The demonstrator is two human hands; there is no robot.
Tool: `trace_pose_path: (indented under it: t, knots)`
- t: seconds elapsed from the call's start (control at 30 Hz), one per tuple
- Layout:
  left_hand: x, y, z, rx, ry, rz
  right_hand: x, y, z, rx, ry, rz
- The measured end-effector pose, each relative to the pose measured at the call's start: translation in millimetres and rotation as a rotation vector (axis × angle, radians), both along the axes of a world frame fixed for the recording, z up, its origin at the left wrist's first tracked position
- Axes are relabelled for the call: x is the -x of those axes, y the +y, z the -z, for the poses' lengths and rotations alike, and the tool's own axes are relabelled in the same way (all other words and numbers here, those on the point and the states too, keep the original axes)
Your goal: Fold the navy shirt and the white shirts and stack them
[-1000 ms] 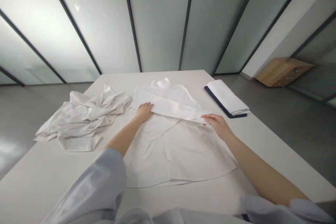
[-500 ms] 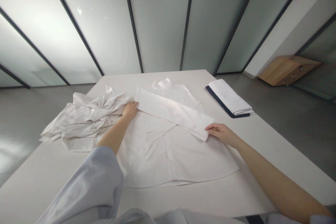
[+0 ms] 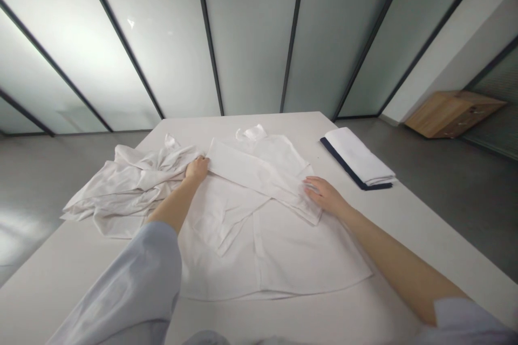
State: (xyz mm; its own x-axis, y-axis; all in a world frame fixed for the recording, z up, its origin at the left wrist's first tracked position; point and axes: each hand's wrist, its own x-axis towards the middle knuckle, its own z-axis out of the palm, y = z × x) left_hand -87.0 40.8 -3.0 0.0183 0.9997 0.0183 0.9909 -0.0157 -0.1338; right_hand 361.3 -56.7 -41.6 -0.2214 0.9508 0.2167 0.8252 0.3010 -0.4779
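A white shirt [image 3: 283,259] lies spread on the table, its hem toward me and its collar [image 3: 251,132] at the far side. One sleeve [image 3: 251,170] is laid slantwise across the body, over the end of the other sleeve. At the left end of the upper sleeve, my left hand [image 3: 197,168] is closed on the shirt's folded edge, its fingertips partly hidden. My right hand [image 3: 326,195] rests on the sleeve near its cuff end, fingers apart. The cloth is slightly rumpled beside these fingers.
A crumpled heap of white cloth [image 3: 129,186] lies left of the shirt, against my left hand. Folded white cloth [image 3: 358,156] sits on a dark folded piece [image 3: 343,167] at the table's right edge. A wooden cabinet [image 3: 449,113] stands on the floor beyond.
My right hand has let go of the cuff's edge and shifted left and slightly away from me onto the sleeve. My left hand stays at the fold.
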Motion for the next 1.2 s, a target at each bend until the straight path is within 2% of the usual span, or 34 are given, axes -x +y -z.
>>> trace_pose_path:
  t: [0.17,0.3,0.4,0.5,0.6,0.73,0.87,0.93,1.07,1.2]
  knots:
    - [2,1,0.0,-0.021,-0.012,-0.044,2,19,16,0.036,-0.241,0.012]
    - [3,-4,3.3,-0.010,0.007,-0.006,-2,12,20,0.012,-0.263,0.013]
    - [14,-5,3.1,0.035,-0.019,0.086,-9,1,16,-0.014,-0.235,0.028]
    - [31,-1,-0.9,0.169,-0.132,0.211,-21,-2,5,0.020,-0.225,0.052]
    - [36,9,-5.6,0.221,-0.250,0.227,-28,10,-9,0.048,-0.263,0.087]
    - [1,22,-2.7,0.095,-0.208,0.148,-11,46,-19,-0.014,-0.300,0.091]
    - [-52,34,12.9,0.018,-0.146,0.089,30,84,-20,-0.009,-0.373,0.062]
    - [-68,41,21.5,-0.030,-0.139,0.022,49,96,-17,0.016,-0.414,0.077]
    - [-72,57,33.3,-0.012,-0.155,-0.097,67,107,-1,0.085,-0.442,0.128]
    - [-61,67,36.0,0.027,-0.176,-0.108,62,108,13,0.094,-0.401,0.144]
